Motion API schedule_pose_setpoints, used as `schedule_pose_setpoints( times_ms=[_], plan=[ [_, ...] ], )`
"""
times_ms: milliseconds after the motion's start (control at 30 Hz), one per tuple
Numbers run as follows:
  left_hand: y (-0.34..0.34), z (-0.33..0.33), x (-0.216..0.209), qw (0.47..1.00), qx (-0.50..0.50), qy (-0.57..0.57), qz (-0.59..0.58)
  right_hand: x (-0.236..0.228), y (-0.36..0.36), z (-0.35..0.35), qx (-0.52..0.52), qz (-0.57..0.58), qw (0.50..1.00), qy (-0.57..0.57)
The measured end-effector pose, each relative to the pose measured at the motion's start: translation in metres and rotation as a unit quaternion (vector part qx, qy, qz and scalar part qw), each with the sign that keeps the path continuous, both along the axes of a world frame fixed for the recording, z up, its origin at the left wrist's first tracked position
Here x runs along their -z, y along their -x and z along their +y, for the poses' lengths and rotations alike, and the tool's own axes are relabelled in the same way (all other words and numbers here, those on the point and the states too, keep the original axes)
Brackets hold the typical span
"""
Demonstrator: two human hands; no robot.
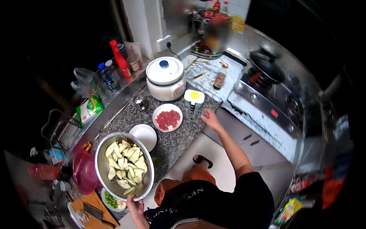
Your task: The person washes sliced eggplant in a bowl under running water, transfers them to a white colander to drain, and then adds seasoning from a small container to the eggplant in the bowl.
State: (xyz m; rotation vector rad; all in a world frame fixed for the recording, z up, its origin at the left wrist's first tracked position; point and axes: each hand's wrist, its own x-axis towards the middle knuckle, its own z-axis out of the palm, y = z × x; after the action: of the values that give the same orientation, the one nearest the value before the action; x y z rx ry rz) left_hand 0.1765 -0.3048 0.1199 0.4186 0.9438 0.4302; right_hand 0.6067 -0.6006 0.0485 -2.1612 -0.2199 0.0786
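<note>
My left hand (134, 204) grips the near rim of a large steel bowl (102, 176) full of pale cut vegetable wedges (126, 166) on the granite counter. My right hand (211, 118) rests with fingers spread on the counter's edge, holding nothing. It lies just right of a white plate of chopped red meat (167, 118) and below a small white box with a yellow top (194, 97). An empty white plate (144, 135) sits between the bowl and the meat plate.
A white rice cooker (166, 78) stands behind the meat plate. To the right are a sauce bottle (220, 76), a gas stove (267, 105) and a dark wok (265, 65). A pink bowl (84, 171), cutting board with cleaver (92, 211) and bottles (119, 59) line the left.
</note>
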Motion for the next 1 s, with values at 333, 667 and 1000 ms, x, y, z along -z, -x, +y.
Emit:
schedule_pose_setpoints(
  times_ms=[333, 667, 1000],
  plan=[
    [-0.062, -0.132, 0.08, 0.985, -0.162, -0.006, -0.066, 0.006, -0.103, 0.005, -0.101, -0.165, 0.961, 0.199],
    [-0.112, -0.199, 0.075, 0.989, -0.147, 0.004, -0.024, 0.014, -0.109, -0.007, -0.139, -0.17, 0.967, 0.127],
    [-0.132, -0.218, 0.069, 0.981, -0.193, -0.008, -0.025, 0.005, -0.117, 0.006, -0.144, -0.06, 0.979, 0.135]
  ],
)
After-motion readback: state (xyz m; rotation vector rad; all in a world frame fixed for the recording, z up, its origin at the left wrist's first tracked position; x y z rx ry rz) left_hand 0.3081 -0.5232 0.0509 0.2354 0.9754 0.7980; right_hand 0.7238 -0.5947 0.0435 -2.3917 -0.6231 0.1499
